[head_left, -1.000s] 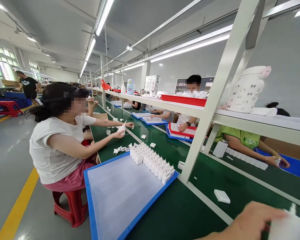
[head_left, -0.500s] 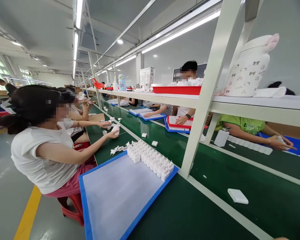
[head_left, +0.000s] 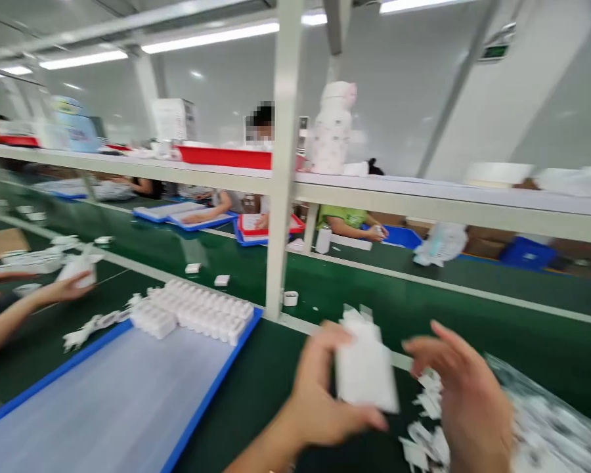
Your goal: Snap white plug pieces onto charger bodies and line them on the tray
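Frame is motion-blurred. Left hand (head_left: 320, 394) holds a white plastic block (head_left: 366, 368) up above the green bench (head_left: 423, 341), thumb under its lower edge and fingers curled round the left side, so the grip is clamped on the block. Block is upright, slightly tilted, low centre of view, between both hands. Right hand (head_left: 465, 401) sits just beside the block's right edge, fingers spread and loosely bent; blur hides whether they touch it, and it holds nothing that can be made out. Below and right of the hands, a scatter of small white parts (head_left: 428, 433) lies on the bench, next to a clear plastic bag (head_left: 546, 420). To the left, a blue-rimmed tray (head_left: 211, 387) carries rows of white pieces (head_left: 197, 314) at its far end. A co-worker's hand (head_left: 71, 286) at far left holds a small white item. A white post (head_left: 280, 157) rises behind the tray to a shelf (head_left: 423, 200) with a red bin (head_left: 226, 156).
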{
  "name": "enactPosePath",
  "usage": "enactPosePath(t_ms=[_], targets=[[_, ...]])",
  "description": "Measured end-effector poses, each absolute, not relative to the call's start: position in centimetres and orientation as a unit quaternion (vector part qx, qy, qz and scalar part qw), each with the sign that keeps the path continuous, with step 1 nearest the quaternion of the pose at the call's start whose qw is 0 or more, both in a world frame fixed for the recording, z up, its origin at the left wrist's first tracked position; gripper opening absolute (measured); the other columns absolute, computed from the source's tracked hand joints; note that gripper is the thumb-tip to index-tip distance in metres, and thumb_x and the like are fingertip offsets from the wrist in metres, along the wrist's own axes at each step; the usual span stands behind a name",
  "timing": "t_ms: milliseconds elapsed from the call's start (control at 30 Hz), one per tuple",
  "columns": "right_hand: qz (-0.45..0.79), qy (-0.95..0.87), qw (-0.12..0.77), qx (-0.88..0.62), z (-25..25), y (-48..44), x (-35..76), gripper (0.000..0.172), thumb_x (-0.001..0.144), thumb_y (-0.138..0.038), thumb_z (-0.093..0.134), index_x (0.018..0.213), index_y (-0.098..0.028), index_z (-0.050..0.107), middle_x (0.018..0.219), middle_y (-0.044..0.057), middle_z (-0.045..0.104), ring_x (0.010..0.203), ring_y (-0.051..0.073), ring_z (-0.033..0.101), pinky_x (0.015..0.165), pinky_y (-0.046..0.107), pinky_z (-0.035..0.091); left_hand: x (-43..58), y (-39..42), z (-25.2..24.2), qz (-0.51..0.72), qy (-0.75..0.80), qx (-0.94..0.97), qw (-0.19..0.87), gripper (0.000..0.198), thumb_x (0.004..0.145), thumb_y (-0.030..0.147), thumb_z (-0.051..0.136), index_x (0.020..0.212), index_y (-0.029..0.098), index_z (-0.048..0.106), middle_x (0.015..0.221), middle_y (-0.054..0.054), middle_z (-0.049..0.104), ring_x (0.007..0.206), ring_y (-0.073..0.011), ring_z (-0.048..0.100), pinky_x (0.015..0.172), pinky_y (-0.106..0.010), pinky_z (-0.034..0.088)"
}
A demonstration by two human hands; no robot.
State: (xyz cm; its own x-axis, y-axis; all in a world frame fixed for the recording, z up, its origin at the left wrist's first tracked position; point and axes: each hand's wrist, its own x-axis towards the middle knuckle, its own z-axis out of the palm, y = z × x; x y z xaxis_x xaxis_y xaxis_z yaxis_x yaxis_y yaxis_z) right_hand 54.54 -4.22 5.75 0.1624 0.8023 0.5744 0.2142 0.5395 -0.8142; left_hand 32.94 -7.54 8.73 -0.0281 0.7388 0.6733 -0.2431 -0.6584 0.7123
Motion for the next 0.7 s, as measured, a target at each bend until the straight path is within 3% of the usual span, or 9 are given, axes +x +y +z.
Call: enactPosePath(t_ms=[67, 100, 167, 233, 300, 400, 500, 600, 700], targets=[[0.219, -0.580, 0.623, -0.477, 6.6, -0.8, 54.9, 0.052, 0.089, -0.056, 0.034, 0.126, -0.023, 0.048, 0.116, 0.012, 0.059, 0.084, 0.023, 0.062, 0.073, 0.043, 0.052, 29.8, -7.7, 10.3, 0.746, 0.226, 0.538, 0.320, 0.056, 0.065, 0.049, 0.074, 0.112, 0.029, 0.049, 0.105, -0.006, 0.052, 0.085, -0.0178, 0.057, 0.061, -0.023, 0.048], [0.186, -0.582, 0.570, -0.549, 6.7, 1.2, 54.9, 0.048, 0.091, -0.052, 0.034, 0.125, -0.020, 0.049, 0.115, 0.012, 0.059, 0.090, 0.022, 0.061, 0.076, 0.040, 0.052, 28.5, -7.8, 10.7, 0.764, 0.241, 0.519, 0.299, 0.053, 0.067, 0.043, 0.074, 0.112, 0.029, 0.048, 0.105, -0.005, 0.052, 0.084, -0.0167, 0.057, 0.060, -0.021, 0.048], [0.112, -0.621, 0.334, -0.700, 6.1, 4.7, 54.4, 0.040, 0.095, -0.044, 0.033, 0.124, -0.020, 0.049, 0.118, 0.011, 0.056, 0.096, 0.020, 0.059, 0.080, 0.037, 0.051, 26.5, -8.4, 10.4, 0.753, 0.300, 0.502, 0.300, 0.050, 0.070, 0.035, 0.072, 0.112, 0.029, 0.047, 0.105, -0.004, 0.052, 0.085, -0.0166, 0.058, 0.061, -0.022, 0.050], [0.105, -0.626, 0.262, -0.727, 4.6, 7.0, 53.2, 0.035, 0.092, -0.038, 0.048, 0.120, -0.017, 0.051, 0.118, 0.009, 0.055, 0.097, 0.020, 0.058, 0.082, 0.039, 0.050, 25.4, -9.4, 8.8, 0.716, 0.366, 0.511, 0.305, 0.046, 0.073, 0.031, 0.069, 0.113, 0.028, 0.047, 0.106, -0.005, 0.053, 0.085, -0.0174, 0.059, 0.062, -0.024, 0.052], [0.108, -0.629, 0.223, -0.737, 2.7, 8.3, 51.9, 0.033, 0.090, -0.035, 0.054, 0.117, -0.016, 0.053, 0.117, 0.008, 0.055, 0.098, 0.020, 0.058, 0.082, 0.041, 0.050, 24.7, -10.3, 6.5, 0.680, 0.413, 0.553, 0.247, 0.042, 0.074, 0.028, 0.068, 0.111, 0.026, 0.049, 0.108, -0.006, 0.054, 0.088, -0.0189, 0.060, 0.064, -0.025, 0.053], [0.108, -0.632, 0.168, -0.749, 0.1, 9.3, 50.7, 0.032, 0.089, -0.030, 0.055, 0.118, -0.016, 0.052, 0.118, 0.009, 0.054, 0.100, 0.021, 0.057, 0.082, 0.042, 0.050, 23.5, -11.1, 3.6, 0.633, 0.414, 0.652, 0.053, 0.042, 0.071, 0.017, 0.070, 0.108, 0.026, 0.053, 0.110, -0.007, 0.055, 0.099, -0.0220, 0.059, 0.073, -0.030, 0.054], [0.097, -0.655, 0.145, -0.735, -1.4, 9.7, 51.1, 0.039, 0.084, -0.010, 0.054, 0.122, -0.014, 0.050, 0.123, 0.015, 0.051, 0.107, 0.028, 0.052, 0.082, 0.043, 0.049, 22.5, -11.9, 2.8, 0.595, 0.372, 0.711, -0.047, 0.040, 0.067, 0.007, 0.070, 0.098, 0.027, 0.056, 0.107, -0.005, 0.059, 0.098, -0.0224, 0.061, 0.079, -0.036, 0.053], [0.083, -0.694, 0.160, -0.697, -1.9, 9.4, 52.1, 0.055, 0.079, 0.001, 0.045, 0.131, -0.016, 0.043, 0.133, 0.016, 0.043, 0.113, 0.031, 0.048, 0.086, 0.042, 0.045, 22.0, -13.1, 3.0, 0.630, 0.395, 0.662, 0.093, 0.033, 0.066, 0.011, 0.070, 0.088, 0.026, 0.051, 0.106, -0.004, 0.060, 0.096, -0.0238, 0.061, 0.076, -0.037, 0.053], [0.091, -0.733, 0.183, -0.649, -2.1, 8.3, 52.6, 0.059, 0.080, -0.001, 0.040, 0.136, -0.020, 0.037, 0.140, 0.012, 0.038, 0.114, 0.027, 0.049, 0.091, 0.036, 0.041, 21.1, -14.2, 3.2, 0.681, 0.463, 0.500, 0.268, 0.041, 0.067, 0.022, 0.072, 0.095, 0.027, 0.042, 0.108, -0.003, 0.057, 0.093, -0.0206, 0.060, 0.071, -0.031, 0.053]])
